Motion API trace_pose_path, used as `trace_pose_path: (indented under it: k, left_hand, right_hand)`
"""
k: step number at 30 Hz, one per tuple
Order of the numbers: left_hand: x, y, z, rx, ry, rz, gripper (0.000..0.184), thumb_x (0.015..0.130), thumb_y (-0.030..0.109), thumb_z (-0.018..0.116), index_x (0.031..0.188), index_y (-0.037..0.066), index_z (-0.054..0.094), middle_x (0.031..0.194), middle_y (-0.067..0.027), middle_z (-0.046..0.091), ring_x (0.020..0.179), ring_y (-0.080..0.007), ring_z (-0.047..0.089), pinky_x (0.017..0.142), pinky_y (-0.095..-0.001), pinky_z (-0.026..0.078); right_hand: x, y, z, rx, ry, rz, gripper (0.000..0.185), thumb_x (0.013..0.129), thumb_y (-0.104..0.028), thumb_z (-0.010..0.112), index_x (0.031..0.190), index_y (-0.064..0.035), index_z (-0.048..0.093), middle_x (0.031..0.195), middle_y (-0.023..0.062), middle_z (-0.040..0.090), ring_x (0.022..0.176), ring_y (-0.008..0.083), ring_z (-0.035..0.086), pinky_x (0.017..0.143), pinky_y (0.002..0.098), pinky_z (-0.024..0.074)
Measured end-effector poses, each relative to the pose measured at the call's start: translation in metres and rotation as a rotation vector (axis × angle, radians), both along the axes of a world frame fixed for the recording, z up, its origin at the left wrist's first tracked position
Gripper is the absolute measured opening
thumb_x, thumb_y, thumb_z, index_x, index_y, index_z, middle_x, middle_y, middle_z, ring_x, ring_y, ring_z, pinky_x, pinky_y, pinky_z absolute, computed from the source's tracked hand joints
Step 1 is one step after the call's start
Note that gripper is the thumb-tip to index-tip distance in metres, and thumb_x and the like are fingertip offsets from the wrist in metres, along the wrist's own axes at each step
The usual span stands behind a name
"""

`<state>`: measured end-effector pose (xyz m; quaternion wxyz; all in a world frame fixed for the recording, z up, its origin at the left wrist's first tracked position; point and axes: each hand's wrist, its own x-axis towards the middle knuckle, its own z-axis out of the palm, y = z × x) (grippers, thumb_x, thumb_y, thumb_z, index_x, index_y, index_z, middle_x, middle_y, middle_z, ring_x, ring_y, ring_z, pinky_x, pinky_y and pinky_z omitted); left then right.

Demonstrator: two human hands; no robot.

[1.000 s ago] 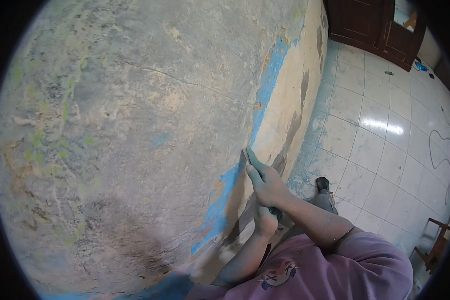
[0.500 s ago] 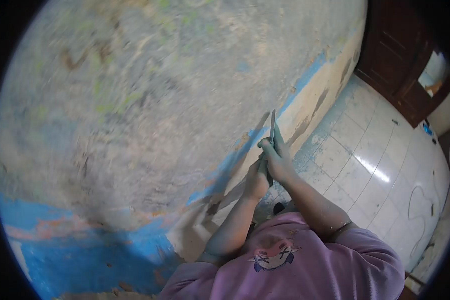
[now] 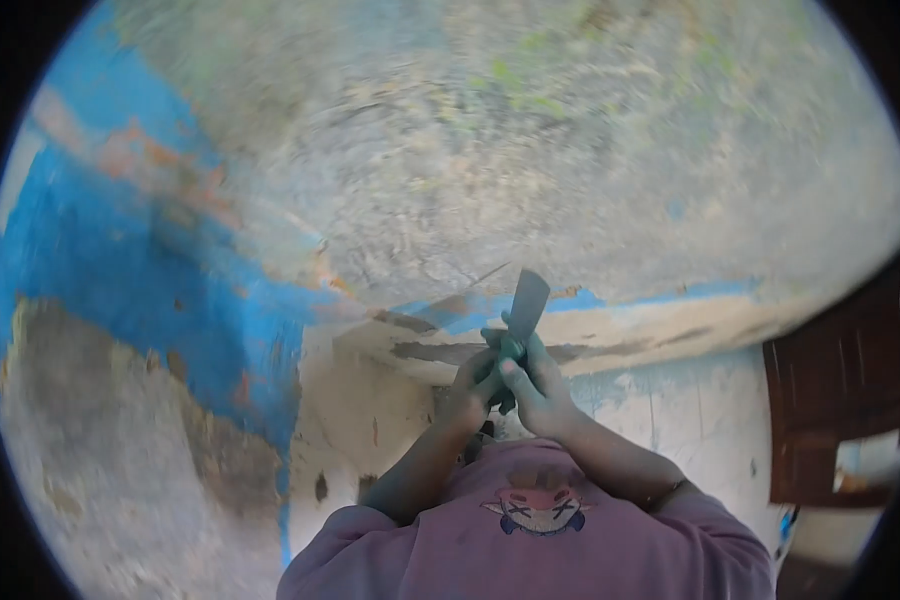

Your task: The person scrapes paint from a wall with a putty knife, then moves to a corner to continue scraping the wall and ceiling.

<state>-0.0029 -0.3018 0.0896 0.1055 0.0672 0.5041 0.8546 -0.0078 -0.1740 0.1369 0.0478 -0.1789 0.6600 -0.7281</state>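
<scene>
A scraper (image 3: 528,303) with a flat, dark blade points up and away from my body, in front of the wall. My right hand (image 3: 540,393) is closed on its handle, the thumb lying along the near side. My left hand (image 3: 470,392) meets it from the other side, its fingers around the lower handle. The fingers overlap, so most of the handle is hidden. Behind the blade runs a strip of blue paint (image 3: 630,297) on the rough grey wall (image 3: 450,190). I cannot tell whether the blade touches the wall.
Peeling blue paint (image 3: 120,235) covers the wall's left side, around a corner. Below the blue strip is a beige band (image 3: 670,325) with dark patches. Pale floor tiles (image 3: 670,405) lie to the right, beside a dark brown wooden cabinet (image 3: 840,390).
My view has swung left, bringing more of the blue corner in and tilting the wall edge level. The scraper has turned from edge-on to show its broad face. Both hands stay together on it.
</scene>
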Motion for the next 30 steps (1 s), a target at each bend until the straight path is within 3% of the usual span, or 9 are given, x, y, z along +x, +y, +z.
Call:
trace_pose_path:
  k: [2, 4, 9, 15, 18, 20, 23, 26, 30]
  left_hand:
    - [0.021, 0.009, -0.002, -0.020, -0.196, 0.134, 0.029, 0.090, 0.023, 0.055, 0.110, 0.001, 0.055, 0.073, -0.0041, 0.055, 0.054, -0.0088, 0.050, 0.045, -0.0227, 0.038]
    - [0.034, 0.017, 0.003, -0.010, -0.286, 0.213, 0.030, 0.090, 0.024, 0.056, 0.110, 0.001, 0.054, 0.073, -0.0040, 0.055, 0.055, -0.0091, 0.050, 0.046, -0.0228, 0.039]
    - [0.063, 0.041, -0.040, 0.016, -0.307, 0.408, 0.028, 0.092, 0.027, 0.053, 0.105, 0.003, 0.053, 0.069, -0.0031, 0.054, 0.054, -0.0101, 0.051, 0.047, -0.0236, 0.041]
    - [0.115, 0.021, -0.038, -0.008, -0.277, 0.655, 0.030, 0.094, 0.031, 0.045, 0.100, 0.003, 0.053, 0.068, -0.0035, 0.053, 0.052, -0.0104, 0.050, 0.046, -0.0226, 0.040]
    - [0.143, -0.001, -0.049, -0.022, -0.308, 0.671, 0.037, 0.094, 0.036, 0.041, 0.115, 0.007, 0.049, 0.097, -0.0042, 0.055, 0.073, -0.0110, 0.056, 0.058, -0.0234, 0.044]
    - [0.152, -0.009, -0.029, -0.051, -0.298, 0.953, 0.034, 0.094, 0.036, 0.038, 0.099, 0.007, 0.055, 0.064, -0.0024, 0.051, 0.047, -0.0099, 0.045, 0.041, -0.0222, 0.031]
    - [0.174, -0.044, -0.019, 0.050, -0.330, 0.922, 0.035, 0.095, 0.037, 0.035, 0.100, 0.009, 0.054, 0.062, -0.0013, 0.050, 0.044, -0.0101, 0.042, 0.039, -0.0237, 0.029]
    - [0.190, -0.069, 0.005, 0.130, -0.325, 0.972, 0.037, 0.096, 0.039, 0.030, 0.100, 0.010, 0.054, 0.059, -0.0009, 0.049, 0.041, -0.0106, 0.040, 0.037, -0.0244, 0.026]
    - [0.200, -0.101, 0.015, 0.122, -0.146, 0.932, 0.045, 0.096, 0.041, 0.025, 0.123, 0.009, 0.043, 0.090, -0.0055, 0.057, 0.070, -0.0126, 0.056, 0.051, -0.0241, 0.041]
  right_hand:
    - [0.003, 0.009, -0.009, -0.003, -0.066, 0.128, 0.047, 0.093, -0.023, 0.045, 0.131, 0.0021, 0.034, 0.117, 0.0185, 0.054, 0.104, 0.0230, 0.053, 0.091, 0.0340, 0.0400]
    - [0.001, 0.019, -0.025, 0.043, -0.143, 0.277, 0.042, 0.095, -0.025, 0.042, 0.130, -0.0011, 0.036, 0.115, 0.0127, 0.053, 0.081, 0.0117, 0.055, 0.055, 0.0230, 0.0486]
    - [0.002, 0.010, -0.054, 0.008, -0.273, 0.368, 0.031, 0.095, -0.020, 0.043, 0.118, -0.0003, 0.044, 0.104, 0.0076, 0.055, 0.088, 0.0128, 0.053, 0.077, 0.0278, 0.0459]
    - [0.029, -0.021, -0.025, 0.157, -0.349, 0.681, 0.030, 0.091, -0.019, 0.048, 0.112, 0.0020, 0.045, 0.103, 0.0149, 0.058, 0.089, 0.0229, 0.057, 0.079, 0.0332, 0.0447]
    - [0.044, -0.048, -0.034, 0.175, 0.068, 0.778, 0.029, 0.091, -0.020, 0.048, 0.111, 0.0020, 0.044, 0.106, 0.0170, 0.057, 0.090, 0.0249, 0.058, 0.082, 0.0353, 0.0449]
    - [0.054, -0.067, -0.039, 0.183, 0.136, 0.847, 0.039, 0.091, -0.020, 0.048, 0.121, 0.0030, 0.040, 0.111, 0.0188, 0.056, 0.095, 0.0262, 0.058, 0.086, 0.0358, 0.0441]
    - [0.076, -0.097, -0.027, 0.155, -0.021, 0.888, 0.058, 0.091, -0.020, 0.046, 0.139, 0.0036, 0.023, 0.115, 0.0222, 0.055, 0.106, 0.0296, 0.056, 0.091, 0.0355, 0.0419]
    - [0.088, -0.128, -0.019, 0.221, 0.123, 0.897, 0.055, 0.091, -0.019, 0.045, 0.137, 0.0044, 0.025, 0.113, 0.0233, 0.056, 0.104, 0.0309, 0.057, 0.089, 0.0351, 0.0430]
    - [0.107, -0.164, 0.013, 0.182, 0.276, 0.785, 0.051, 0.092, -0.017, 0.044, 0.135, 0.0038, 0.029, 0.108, 0.0240, 0.057, 0.097, 0.0320, 0.059, 0.084, 0.0355, 0.0454]
